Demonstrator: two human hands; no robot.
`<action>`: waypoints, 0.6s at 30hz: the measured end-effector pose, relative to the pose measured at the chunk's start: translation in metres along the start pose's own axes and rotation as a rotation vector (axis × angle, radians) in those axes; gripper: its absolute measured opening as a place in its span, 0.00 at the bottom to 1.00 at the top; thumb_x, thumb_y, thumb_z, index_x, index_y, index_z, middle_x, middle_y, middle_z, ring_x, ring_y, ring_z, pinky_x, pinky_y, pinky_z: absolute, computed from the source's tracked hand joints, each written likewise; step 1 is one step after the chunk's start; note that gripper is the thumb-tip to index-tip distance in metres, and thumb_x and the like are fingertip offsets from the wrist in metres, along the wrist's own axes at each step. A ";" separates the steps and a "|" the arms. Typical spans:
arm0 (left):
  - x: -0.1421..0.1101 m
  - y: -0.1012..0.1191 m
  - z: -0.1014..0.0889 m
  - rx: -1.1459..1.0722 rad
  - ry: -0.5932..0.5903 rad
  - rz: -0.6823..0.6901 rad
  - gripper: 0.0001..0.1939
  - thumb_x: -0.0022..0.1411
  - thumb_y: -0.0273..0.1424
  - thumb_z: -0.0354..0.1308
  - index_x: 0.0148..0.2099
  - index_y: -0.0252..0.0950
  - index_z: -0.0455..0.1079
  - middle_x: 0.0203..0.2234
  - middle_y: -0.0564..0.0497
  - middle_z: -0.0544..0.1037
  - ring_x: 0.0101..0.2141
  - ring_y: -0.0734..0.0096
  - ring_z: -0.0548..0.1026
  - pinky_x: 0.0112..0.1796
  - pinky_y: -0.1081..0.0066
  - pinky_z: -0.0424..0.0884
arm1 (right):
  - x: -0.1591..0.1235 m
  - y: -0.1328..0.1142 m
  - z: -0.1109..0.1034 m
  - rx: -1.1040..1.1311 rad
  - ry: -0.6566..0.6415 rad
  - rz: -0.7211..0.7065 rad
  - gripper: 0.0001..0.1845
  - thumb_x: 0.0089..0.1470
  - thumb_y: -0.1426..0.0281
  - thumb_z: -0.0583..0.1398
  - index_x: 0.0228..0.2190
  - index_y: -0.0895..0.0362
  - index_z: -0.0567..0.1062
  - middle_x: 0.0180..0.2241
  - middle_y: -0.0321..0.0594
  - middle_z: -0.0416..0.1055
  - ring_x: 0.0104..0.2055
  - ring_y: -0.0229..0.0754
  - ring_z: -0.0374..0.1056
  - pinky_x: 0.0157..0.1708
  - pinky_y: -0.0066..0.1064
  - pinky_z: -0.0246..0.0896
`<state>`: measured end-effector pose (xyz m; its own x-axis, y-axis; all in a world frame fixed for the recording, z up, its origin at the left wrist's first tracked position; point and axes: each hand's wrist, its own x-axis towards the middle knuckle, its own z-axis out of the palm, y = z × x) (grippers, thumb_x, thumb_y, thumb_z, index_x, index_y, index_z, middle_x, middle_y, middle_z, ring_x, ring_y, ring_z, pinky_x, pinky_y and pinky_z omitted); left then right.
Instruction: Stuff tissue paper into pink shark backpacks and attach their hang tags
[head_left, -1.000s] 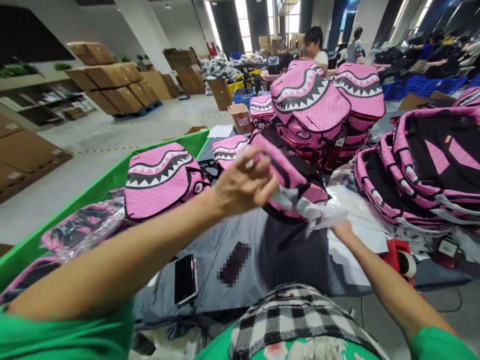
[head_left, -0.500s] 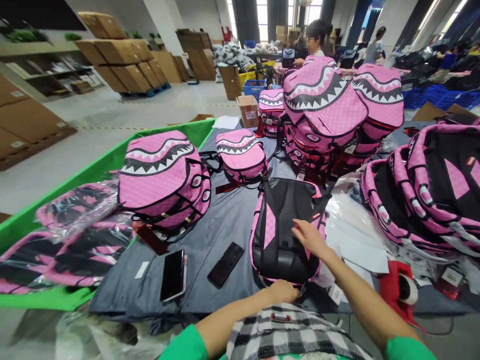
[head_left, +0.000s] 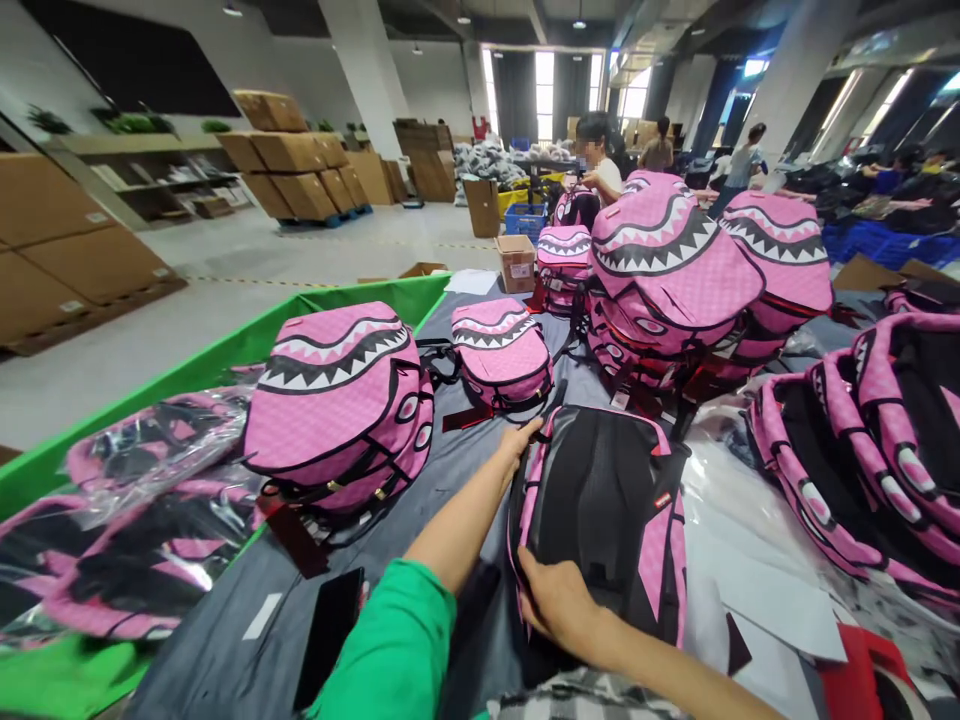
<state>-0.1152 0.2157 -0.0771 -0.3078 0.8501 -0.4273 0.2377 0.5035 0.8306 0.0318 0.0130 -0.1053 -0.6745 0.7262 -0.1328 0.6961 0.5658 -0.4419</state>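
Observation:
A pink backpack (head_left: 600, 500) lies with its black back panel up on the dark grey table cover (head_left: 465, 450). My left hand (head_left: 517, 442) reaches forward and closes on the backpack's top left corner. My right hand (head_left: 553, 600) crosses in from the right and grips its lower left edge, fingers curled over the side. A pink shark-mouth backpack (head_left: 337, 410) stands just left of my left arm, and a smaller one (head_left: 502, 350) sits behind my left hand.
A black phone (head_left: 330, 630) lies by my left sleeve. Stacked shark backpacks (head_left: 675, 280) rise behind, and more lie at the right (head_left: 862, 450). Bagged backpacks (head_left: 150, 520) fill the green bin at the left. White sheets (head_left: 765, 590) and a red tape dispenser (head_left: 862, 680) lie at the right. A person (head_left: 596, 160) works at the far end.
My left hand went from the backpack's near edge up to its top left corner. My right hand left the back panel and took the lower left edge.

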 end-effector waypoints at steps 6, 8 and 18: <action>0.025 -0.001 0.014 0.100 0.161 0.089 0.14 0.69 0.39 0.59 0.46 0.32 0.73 0.43 0.46 0.78 0.45 0.63 0.77 0.49 0.57 0.74 | 0.083 0.084 -0.093 -0.056 0.181 -0.017 0.17 0.65 0.63 0.56 0.53 0.54 0.72 0.49 0.47 0.75 0.50 0.46 0.71 0.49 0.36 0.66; 0.023 -0.010 0.020 0.104 0.186 0.117 0.15 0.70 0.39 0.58 0.47 0.32 0.73 0.44 0.45 0.78 0.46 0.62 0.77 0.50 0.55 0.73 | 0.128 0.110 -0.112 -0.120 0.243 0.025 0.15 0.63 0.68 0.57 0.50 0.57 0.73 0.51 0.51 0.73 0.52 0.48 0.69 0.53 0.40 0.63; 0.080 -0.061 0.018 0.045 0.237 -0.099 0.16 0.69 0.38 0.59 0.53 0.33 0.71 0.47 0.45 0.76 0.44 0.63 0.77 0.45 0.58 0.77 | 0.190 0.123 -0.070 -0.194 0.083 -0.208 0.17 0.63 0.71 0.56 0.24 0.56 0.77 0.31 0.44 0.78 0.43 0.46 0.70 0.64 0.44 0.53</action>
<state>-0.1377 0.2558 -0.1685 -0.5376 0.7392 -0.4057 0.2349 0.5934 0.7698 0.0065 0.2484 -0.1228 -0.7908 0.6117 0.0194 0.5845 0.7642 -0.2727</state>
